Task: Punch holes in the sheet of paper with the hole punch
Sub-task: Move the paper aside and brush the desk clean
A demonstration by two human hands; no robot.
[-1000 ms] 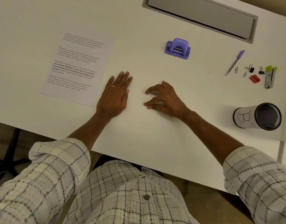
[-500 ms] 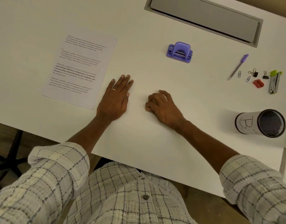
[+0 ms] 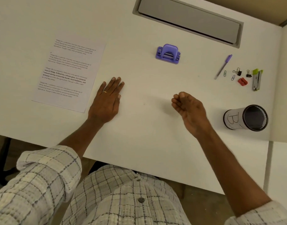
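The right hand (image 3: 189, 111) has come up off the table (image 3: 139, 143). Half a second ago it lay knuckled on the surface near the middle; now it hangs above it with a soft shadow beneath, fingers loosely curled, holding nothing. It is a little blurred, so it seems to be in motion. It has also drifted toward the right edge.

The left hand (image 3: 107, 99) has not moved: it lies flat, palm down, fingers straight and together, gripping nothing, just beside the right-hand edge of the sheet of paper (image 3: 68, 72) but not on it.

The sheet lies flat and untouched toward the left edge of the table. The purple hole punch (image 3: 168, 53) stands well apart from it, toward the far edge, ahead of the raised hand.

The task itself looks not yet begun. The lift reads as the start of a reach, most likely for the hole punch. Paper and punch still have to be brought together before any hole can be made.
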